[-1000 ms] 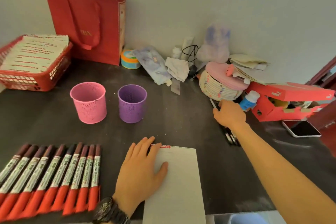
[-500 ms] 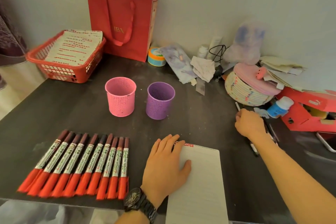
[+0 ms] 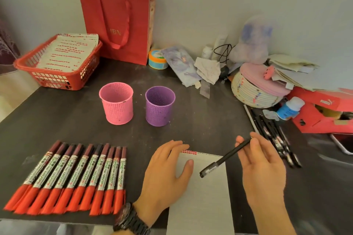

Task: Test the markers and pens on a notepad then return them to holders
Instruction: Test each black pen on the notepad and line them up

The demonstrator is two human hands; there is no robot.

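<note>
Pen [image 3: 225, 157] now between right fingers [image 3: 257, 146]

I record the markers [image 3: 76, 175] as red at one end, dark maroon at the other, with white labels printed green and red. The pink cup [image 3: 116, 106] and the purple cup [image 3: 160, 108] both carry a pattern of punched dots. The notepad [image 3: 206, 196] reads pale grey, with red dots along its top edge. The pen [image 3: 223, 159] is black. The table [image 3: 57, 120] is dark grey; the basket [image 3: 57, 80] and the bag [image 3: 118, 19] are red.
</note>
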